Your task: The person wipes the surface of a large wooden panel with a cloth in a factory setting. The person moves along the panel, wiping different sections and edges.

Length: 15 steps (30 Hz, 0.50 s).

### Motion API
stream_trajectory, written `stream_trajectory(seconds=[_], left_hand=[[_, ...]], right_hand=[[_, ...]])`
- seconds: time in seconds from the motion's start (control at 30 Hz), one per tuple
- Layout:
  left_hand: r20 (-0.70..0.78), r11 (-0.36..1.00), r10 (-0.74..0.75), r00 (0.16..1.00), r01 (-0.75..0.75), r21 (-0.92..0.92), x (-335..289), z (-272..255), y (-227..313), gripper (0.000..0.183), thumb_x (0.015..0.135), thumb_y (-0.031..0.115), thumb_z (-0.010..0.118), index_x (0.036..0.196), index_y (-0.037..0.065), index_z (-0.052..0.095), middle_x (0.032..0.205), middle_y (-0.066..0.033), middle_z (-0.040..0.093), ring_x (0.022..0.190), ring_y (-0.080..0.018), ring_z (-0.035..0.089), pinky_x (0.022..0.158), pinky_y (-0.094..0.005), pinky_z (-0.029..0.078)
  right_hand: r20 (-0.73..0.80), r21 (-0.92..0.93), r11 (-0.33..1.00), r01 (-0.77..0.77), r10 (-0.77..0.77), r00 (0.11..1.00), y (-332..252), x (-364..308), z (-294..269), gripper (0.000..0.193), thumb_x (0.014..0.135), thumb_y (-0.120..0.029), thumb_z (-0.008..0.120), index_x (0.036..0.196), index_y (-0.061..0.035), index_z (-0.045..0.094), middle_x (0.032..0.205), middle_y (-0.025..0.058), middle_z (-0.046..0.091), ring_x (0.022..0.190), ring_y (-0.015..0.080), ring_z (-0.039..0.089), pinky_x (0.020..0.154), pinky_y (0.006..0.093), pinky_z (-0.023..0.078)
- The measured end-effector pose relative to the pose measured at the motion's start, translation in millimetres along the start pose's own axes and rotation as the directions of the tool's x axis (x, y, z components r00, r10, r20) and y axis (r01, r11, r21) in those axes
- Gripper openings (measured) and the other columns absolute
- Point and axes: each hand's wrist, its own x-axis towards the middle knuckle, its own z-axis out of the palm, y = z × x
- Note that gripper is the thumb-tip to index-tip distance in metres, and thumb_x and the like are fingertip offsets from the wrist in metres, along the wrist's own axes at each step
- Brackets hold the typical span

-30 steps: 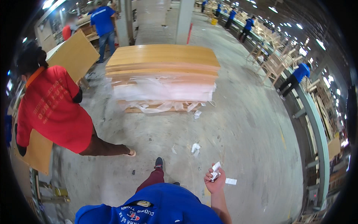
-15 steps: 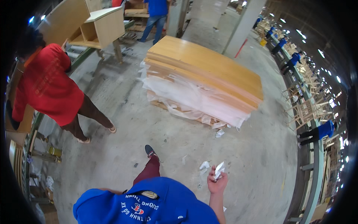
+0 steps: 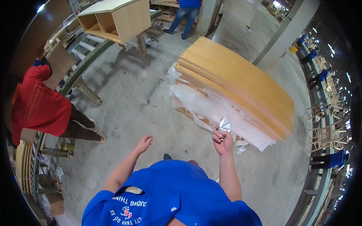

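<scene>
A crumpled white scrap of paper [image 3: 225, 124] is pinched in the closed fingers of the right hand [image 3: 222, 141], raised in front of the chest. The left hand [image 3: 143, 144] is held empty, fingers loosely spread, above the concrete floor [image 3: 139, 101]. Just beyond the right hand, a stack of wooden panels [image 3: 241, 79] is seen on white plastic sheeting [image 3: 211, 105]. To the left, a person in a red shirt [image 3: 37, 103] is bent beside a roller conveyor [image 3: 85, 56], on which an open wooden cabinet [image 3: 117, 19] is carried.
</scene>
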Motion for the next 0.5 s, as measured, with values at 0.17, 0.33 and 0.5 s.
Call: stream_trajectory(seconds=[0.17,0.33,0.5], left_hand=[[-0.171,0.915,-0.333,0.927,0.362,0.18,-19.2,-35.6,-35.6,0.037,0.083,0.036,0.048,0.089,0.002,0.06,0.066,-0.013,0.06,0.061,-0.0237,0.059,0.06,-0.0372,0.046],[-0.095,0.811,-0.478,0.873,0.48,0.335,-26.0,-36.0,-50.2,0.034,0.081,0.036,0.052,0.091,0.005,0.06,0.075,-0.0133,0.063,0.071,-0.026,0.061,0.066,-0.0367,0.047],[-0.171,0.75,-0.6,0.781,0.624,0.219,24.7,-37.8,-35.0,0.033,0.082,0.034,0.052,0.097,0.005,0.06,0.082,-0.0135,0.064,0.078,-0.0256,0.061,0.07,-0.0358,0.047]], right_hand=[[0.015,-0.055,0.998,-0.032,0.033,0.999,-14.6,109.4,26.7,0.028,0.087,-0.02,0.043,0.114,-0.0098,0.048,0.075,0.0081,0.049,0.051,0.0109,0.038,0.04,0.0211,0.028],[0.054,-0.188,0.982,-0.028,0.039,0.998,-55.6,247.3,22.8,0.024,0.09,-0.026,0.048,0.108,-0.01,0.046,0.082,0.0096,0.055,0.052,0.0094,0.044,0.037,0.0189,0.03],[-0.101,-0.408,0.91,0.07,-0.121,0.988,-91.9,396.8,38.8,0.035,0.085,-0.013,0.05,0.118,-0.0093,0.039,0.106,0.0157,0.056,0.073,0.0182,0.059,0.043,0.0216,0.038]])
